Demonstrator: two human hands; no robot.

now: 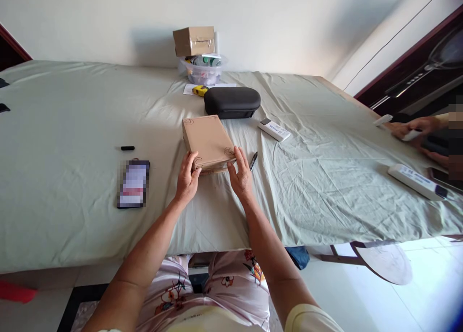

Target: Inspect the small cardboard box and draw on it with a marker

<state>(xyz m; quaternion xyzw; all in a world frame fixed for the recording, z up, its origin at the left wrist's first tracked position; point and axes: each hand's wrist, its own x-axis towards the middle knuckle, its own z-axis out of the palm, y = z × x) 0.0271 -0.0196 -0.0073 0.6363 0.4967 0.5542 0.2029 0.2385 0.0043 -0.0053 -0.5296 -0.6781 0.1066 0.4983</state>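
Observation:
A flat tan cardboard box [207, 140] lies on the green sheet-covered table [72, 129] in front of me. My left hand [187, 179] grips its near left corner, thumb on the lid and fingers curled at the edge. My right hand [240, 172] holds the near right corner, fingers laid over the top and side. A black pen [253, 160] lies just right of my right hand.
A phone [133, 183] and a small black cap [127, 148] lie to the left. Behind the box sit a black zip case [232, 102], a white remote [274, 129], a tape measure [199, 90] and a plastic tub [203, 72] with a carton on top. Another person's hands [421, 132] are at the right edge, beside a second remote [417, 181].

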